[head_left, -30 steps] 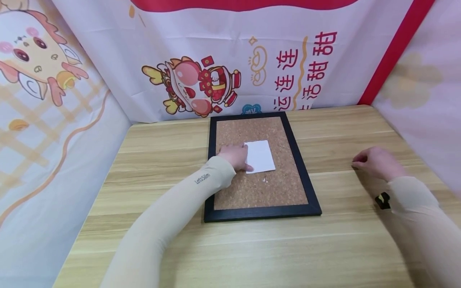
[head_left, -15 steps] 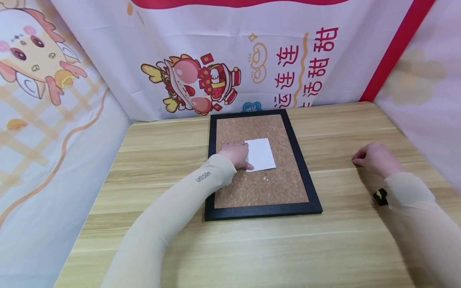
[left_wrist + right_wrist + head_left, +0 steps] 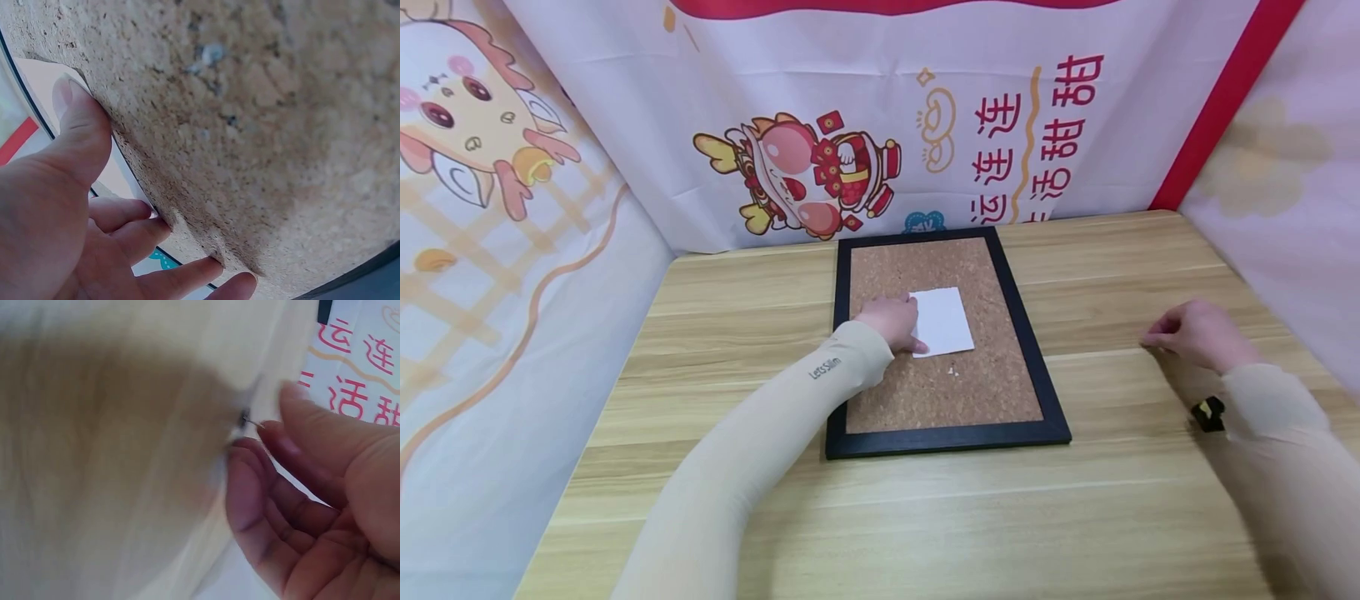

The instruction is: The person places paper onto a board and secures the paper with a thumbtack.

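Note:
A white square of paper lies on the cork board, which has a black frame. My left hand rests over the paper's left edge. In the left wrist view, the thumb lies on the paper and the other fingers are spread against paper and cork. Off to the right of the board, my right hand is low over the tabletop with its fingers curled together. In the right wrist view, a thin metal pin is pinched at its fingertips; part of it is hidden and blurred.
Small white bits lie on the cork below the paper. The wooden table extends around the board. A printed cloth hangs behind it. A small black-and-yellow object is at the right wrist.
My right hand has shifted slightly to the right in the last half second. The left hand, paper and board stay in place.

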Demonstrator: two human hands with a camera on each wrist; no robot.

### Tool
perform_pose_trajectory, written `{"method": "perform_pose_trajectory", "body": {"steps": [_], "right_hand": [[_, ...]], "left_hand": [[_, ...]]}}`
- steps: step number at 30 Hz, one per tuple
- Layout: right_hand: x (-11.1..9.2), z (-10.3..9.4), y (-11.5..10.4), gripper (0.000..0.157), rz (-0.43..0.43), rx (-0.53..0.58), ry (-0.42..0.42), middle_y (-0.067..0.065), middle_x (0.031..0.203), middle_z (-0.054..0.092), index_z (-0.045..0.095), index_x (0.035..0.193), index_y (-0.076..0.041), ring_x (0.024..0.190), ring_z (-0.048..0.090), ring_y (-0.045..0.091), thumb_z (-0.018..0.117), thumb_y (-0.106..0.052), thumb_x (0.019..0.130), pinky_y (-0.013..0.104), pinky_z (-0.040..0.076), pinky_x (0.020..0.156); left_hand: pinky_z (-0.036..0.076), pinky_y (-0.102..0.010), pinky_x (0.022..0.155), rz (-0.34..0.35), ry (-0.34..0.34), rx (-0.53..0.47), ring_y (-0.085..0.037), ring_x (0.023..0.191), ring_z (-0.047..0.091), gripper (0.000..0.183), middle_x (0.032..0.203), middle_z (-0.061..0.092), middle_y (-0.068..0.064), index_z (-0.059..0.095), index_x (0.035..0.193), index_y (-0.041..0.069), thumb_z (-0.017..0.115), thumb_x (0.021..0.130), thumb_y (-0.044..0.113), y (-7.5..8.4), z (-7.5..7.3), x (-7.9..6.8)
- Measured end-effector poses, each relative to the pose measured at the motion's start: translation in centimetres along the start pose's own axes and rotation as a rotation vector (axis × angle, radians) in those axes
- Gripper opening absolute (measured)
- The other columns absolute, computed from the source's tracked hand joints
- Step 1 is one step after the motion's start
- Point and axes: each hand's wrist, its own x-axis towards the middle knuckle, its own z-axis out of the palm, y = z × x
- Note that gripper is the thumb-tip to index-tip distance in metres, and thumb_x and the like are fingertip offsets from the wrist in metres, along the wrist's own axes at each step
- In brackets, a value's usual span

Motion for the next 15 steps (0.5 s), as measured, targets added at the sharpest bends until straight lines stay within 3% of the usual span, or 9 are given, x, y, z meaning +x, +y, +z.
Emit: {"method": "perform_pose_trajectory", "body": {"steps": [4, 10, 15], "right_hand": [[-0.2, -0.3, 0.1, 0.015, -0.034, -0.028, -0.007, 0.005, 0.077, 0.07, 0.076, 0.083, -0.004, 0.07, 0.058, 0.019, 0.076, -0.018, 0.086, 0.04, 0.045, 0.069], [-0.5, -0.1, 0.0, 0.016, -0.066, -0.057, 0.023, 0.004, 0.076, 0.07, 0.074, 0.08, -0.005, 0.069, 0.059, 0.018, 0.073, -0.019, 0.088, 0.041, 0.046, 0.068], [-0.6, -0.1, -1.9, 0.014, -0.064, -0.006, 0.041, 0.002, 0.079, 0.067, 0.07, 0.086, -0.005, 0.071, 0.057, 0.02, 0.071, -0.019, 0.089, 0.037, 0.046, 0.063]], "left_hand": [[0.032, -0.05, 0.112, -0.008, -0.005, 0.005, -0.037, 0.141, 0.034, 0.082, 0.159, 0.031, -0.011, 0.037, 0.153, 0.008, 0.066, 0.09, 0.051, -0.1, 0.0, 0.2], [0.033, -0.05, 0.112, -0.009, -0.006, 0.002, -0.037, 0.141, 0.035, 0.082, 0.159, 0.031, -0.011, 0.037, 0.152, 0.008, 0.067, 0.089, 0.051, 0.1, 0.0, 0.2], [0.033, -0.049, 0.112, -0.014, -0.007, 0.011, -0.037, 0.141, 0.035, 0.082, 0.16, 0.03, -0.01, 0.037, 0.153, 0.009, 0.066, 0.089, 0.051, 0.2, 0.1, 0.2]]}}
